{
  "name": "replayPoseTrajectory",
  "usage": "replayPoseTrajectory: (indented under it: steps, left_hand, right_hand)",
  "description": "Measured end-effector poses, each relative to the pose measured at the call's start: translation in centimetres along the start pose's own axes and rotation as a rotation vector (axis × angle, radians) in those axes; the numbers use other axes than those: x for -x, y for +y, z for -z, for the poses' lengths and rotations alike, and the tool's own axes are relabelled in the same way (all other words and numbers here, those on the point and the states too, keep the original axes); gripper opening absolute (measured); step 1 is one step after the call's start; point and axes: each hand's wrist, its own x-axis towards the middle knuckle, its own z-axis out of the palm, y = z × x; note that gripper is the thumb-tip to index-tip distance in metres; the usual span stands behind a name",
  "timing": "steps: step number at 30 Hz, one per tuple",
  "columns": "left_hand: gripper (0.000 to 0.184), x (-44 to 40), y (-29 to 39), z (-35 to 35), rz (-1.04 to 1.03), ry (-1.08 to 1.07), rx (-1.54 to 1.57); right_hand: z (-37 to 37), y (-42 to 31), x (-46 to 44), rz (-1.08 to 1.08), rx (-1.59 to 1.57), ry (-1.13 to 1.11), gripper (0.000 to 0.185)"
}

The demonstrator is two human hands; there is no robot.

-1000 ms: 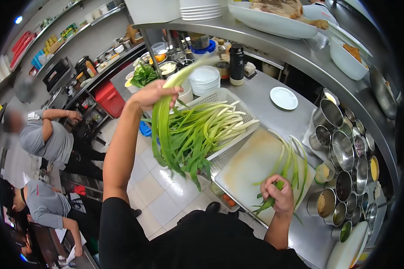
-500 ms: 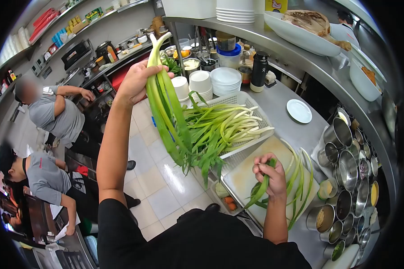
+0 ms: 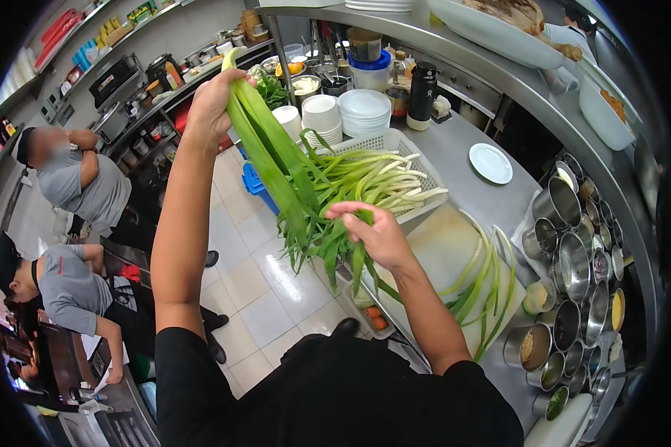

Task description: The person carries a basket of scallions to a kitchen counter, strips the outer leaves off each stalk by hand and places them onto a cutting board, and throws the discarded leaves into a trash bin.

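Raised at upper left, my left hand (image 3: 215, 106) is closed around the pale end of a leek (image 3: 267, 160), whose broad green leaves hang down toward the basket. My right hand (image 3: 376, 232) is in front of those leaf tips, with a strip of green leaf (image 3: 358, 262) hanging from its fingers. Beyond it, a white perforated basket (image 3: 429, 165) holds a heap of scallions (image 3: 395, 181), white ends to the right. Several long scallion stalks (image 3: 490, 272) lie on the cutting board (image 3: 434, 242), partly behind my right forearm.
Metal containers (image 3: 572, 257) of ingredients crowd the right side. Stacked bowls (image 3: 320, 115), plates (image 3: 365, 110) and a black bottle (image 3: 423, 93) stand behind the basket. A small white plate (image 3: 490, 163) sits on the steel counter. Two people in grey shirts (image 3: 89, 182) are at left.
My right hand has moved from over the cutting board up and left to the hanging leek leaves. My left hand has shifted slightly left with the leek. One person at left has folded their arms.
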Motion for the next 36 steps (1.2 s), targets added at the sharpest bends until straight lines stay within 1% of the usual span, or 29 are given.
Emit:
replayPoseTrajectory:
  steps: [1,2,4,6,8,9,12,13,14,16,20,22,24,25,28,32,34,36]
  left_hand:
    - [0.013,0.0,0.0,-0.2,0.009,0.001,0.0]
    - [0.013,0.2,0.0,-0.5,0.017,0.003,0.001]
    - [0.012,0.4,0.0,-0.9,0.002,0.005,0.021]
    - [0.012,0.5,0.0,-1.2,-0.016,0.01,0.036]
    - [0.014,0.3,-0.1,-1.0,-0.03,0.057,0.065]
    - [0.018,-0.1,0.0,-0.4,-0.044,0.041,0.048]
    - [0.022,0.4,1.0,0.1,-0.096,0.113,0.117]
    - [0.025,0.5,1.4,0.6,-0.101,0.127,0.106]
    - [0.027,0.6,1.7,1.0,-0.087,0.149,0.135]
    - [0.023,0.8,1.6,1.3,-0.095,0.209,0.155]
    - [0.024,-0.2,0.6,2.7,-0.155,0.153,0.177]
    - [0.018,-0.5,0.3,3.0,-0.087,0.155,0.238]
    - [0.018,-0.6,-0.4,3.2,-0.108,0.106,0.243]
    - [0.014,-0.8,-0.7,3.4,-0.125,0.116,0.228]
    - [0.014,-1.6,-1.1,3.8,-0.12,0.124,0.222]
    - [0.015,-1.8,-1.3,3.7,-0.077,0.077,0.199]
    - [0.016,-1.8,-1.2,3.5,-0.086,0.092,0.198]
    - [0.017,-2.1,-1.4,3.7,-0.087,0.1,0.204]
  right_hand:
    - [-0.5,-0.3,-0.8,0.042,0.058,-0.032,0.027]
    - [-1.0,-0.8,-1.5,0.04,0.057,-0.034,0.027]
    - [-2.1,-1.5,-2.8,0.032,0.058,-0.141,0.03]
    - [-2.9,-0.6,-3.7,0.023,0.095,-0.165,0.031]
    - [-3.7,-0.2,-4.3,-0.061,0.08,-0.24,0.028]
    - [-3.9,-0.2,-4.1,-0.036,0.004,-0.262,0.024]
    - [-3.3,0.7,-2.9,-0.005,0.055,-0.31,0.026]
    - [-2.9,0.1,-2.3,-0.132,0.065,-0.28,0.025]
    - [-2.5,0.3,-1.9,-0.13,0.063,-0.275,0.025]
    - [-1.5,1.1,-1.2,-0.09,0.092,-0.262,0.025]
    - [-0.2,0.8,0.3,-0.092,0.091,-0.326,0.022]
    - [0.5,0.6,1.1,-0.101,0.131,-0.322,0.02]
    - [1.2,1.0,1.8,-0.099,0.149,-0.317,0.019]
    - [1.4,1.1,2.2,-0.152,0.11,-0.307,0.016]
    - [2.3,1.4,3.0,-0.189,0.159,-0.291,0.018]
    - [2.9,0.6,4.0,-0.202,0.112,-0.221,0.021]
    - [3.4,0.9,4.2,-0.161,0.168,-0.215,0.023]
    - [3.5,1.7,4.4,-0.168,0.153,-0.183,0.023]
